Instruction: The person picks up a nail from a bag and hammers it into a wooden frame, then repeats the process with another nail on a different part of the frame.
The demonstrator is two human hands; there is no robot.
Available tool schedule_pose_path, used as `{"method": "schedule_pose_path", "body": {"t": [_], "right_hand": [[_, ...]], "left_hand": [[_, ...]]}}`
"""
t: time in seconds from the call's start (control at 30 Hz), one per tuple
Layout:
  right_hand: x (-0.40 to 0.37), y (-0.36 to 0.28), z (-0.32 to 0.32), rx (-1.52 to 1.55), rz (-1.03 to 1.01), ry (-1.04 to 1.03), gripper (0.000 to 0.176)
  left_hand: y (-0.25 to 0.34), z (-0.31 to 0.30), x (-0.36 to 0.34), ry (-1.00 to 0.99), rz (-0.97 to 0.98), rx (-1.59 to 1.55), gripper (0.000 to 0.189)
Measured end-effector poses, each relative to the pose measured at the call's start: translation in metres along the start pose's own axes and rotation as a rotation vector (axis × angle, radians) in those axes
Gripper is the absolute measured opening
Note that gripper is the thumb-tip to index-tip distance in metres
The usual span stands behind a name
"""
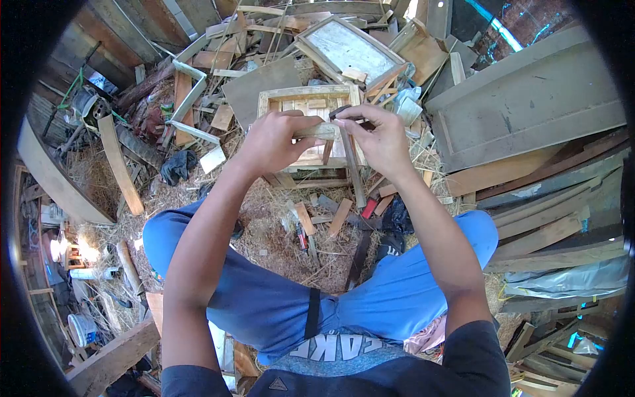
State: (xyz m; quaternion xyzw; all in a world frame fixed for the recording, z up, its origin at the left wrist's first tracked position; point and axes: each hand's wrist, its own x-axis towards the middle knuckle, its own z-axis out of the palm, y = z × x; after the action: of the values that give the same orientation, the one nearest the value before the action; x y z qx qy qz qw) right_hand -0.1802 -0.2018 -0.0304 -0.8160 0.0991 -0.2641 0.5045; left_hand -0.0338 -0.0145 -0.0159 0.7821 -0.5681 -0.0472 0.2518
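Observation:
My left hand (272, 140) grips one end of a short pale wooden strip (320, 131), held level in front of me. My right hand (378, 137) closes on the strip's other end and pinches a small dark tool (341, 112) against it. Both hands hover above a small wooden box frame (271, 99) that stands on the straw-covered ground. A longer thin slat (354, 173) slants down from under the hands.
I sit with blue-clad knees (423, 271) spread. Loose wood offcuts and a red-handled tool (301, 237) lie on the straw between them. A grey panel (529, 99) lies at right, a framed board (347, 46) behind, scrap planks all around.

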Motion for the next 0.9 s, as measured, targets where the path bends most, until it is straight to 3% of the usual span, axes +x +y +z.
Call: {"method": "schedule_pose_path", "body": {"t": [0.07, 0.27, 0.47, 0.9], "right_hand": [[-0.0010, -0.0003, 0.0011, -0.057, -0.073, 0.013, 0.016], [-0.0014, -0.0037, 0.0024, -0.068, -0.019, 0.006, 0.014], [-0.0006, -0.0009, 0.0041, -0.099, -0.101, -0.003, 0.013], [-0.0015, -0.0056, 0.0038, -0.141, -0.076, -0.027, 0.015]], "left_hand": [[-0.0018, 0.0020, 0.0012, -0.031, -0.063, -0.043, 0.039], [0.0025, -0.0008, 0.0031, -0.046, -0.093, -0.060, 0.038], [0.0017, -0.0005, 0.0017, -0.035, -0.067, -0.050, 0.038], [-0.0005, 0.0015, 0.0018, -0.033, -0.070, -0.055, 0.037]]}}
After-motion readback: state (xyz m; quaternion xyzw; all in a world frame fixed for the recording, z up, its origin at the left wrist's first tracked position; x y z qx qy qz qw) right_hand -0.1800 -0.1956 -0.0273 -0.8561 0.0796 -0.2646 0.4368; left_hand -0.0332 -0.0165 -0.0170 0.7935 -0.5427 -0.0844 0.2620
